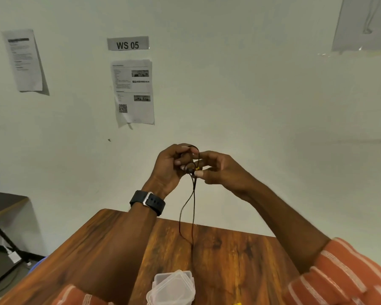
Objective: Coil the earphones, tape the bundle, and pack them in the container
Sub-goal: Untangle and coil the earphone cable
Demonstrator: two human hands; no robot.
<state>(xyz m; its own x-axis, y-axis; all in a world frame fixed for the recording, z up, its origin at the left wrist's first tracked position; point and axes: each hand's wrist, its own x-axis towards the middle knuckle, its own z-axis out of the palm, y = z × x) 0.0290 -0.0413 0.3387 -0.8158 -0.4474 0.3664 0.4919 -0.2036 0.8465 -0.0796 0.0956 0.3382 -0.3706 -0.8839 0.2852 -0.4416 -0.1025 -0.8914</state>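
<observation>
I hold the black earphones (193, 208) up in front of the wall, above the wooden table (229, 249). My left hand (171, 165) grips a small loop of the cord at its fingertips. My right hand (218, 169) pinches the same cord just right of it, near a small yellow bit. Two strands of cord hang down from the hands to the table top. The clear plastic container (173, 287), lid on, sits on the table's near edge between my forearms.
A small yellow piece (238, 303) shows at the bottom edge beside the container. A dark side table (2, 203) stands at the left. Papers and a "WS 05" sign (128, 43) hang on the wall.
</observation>
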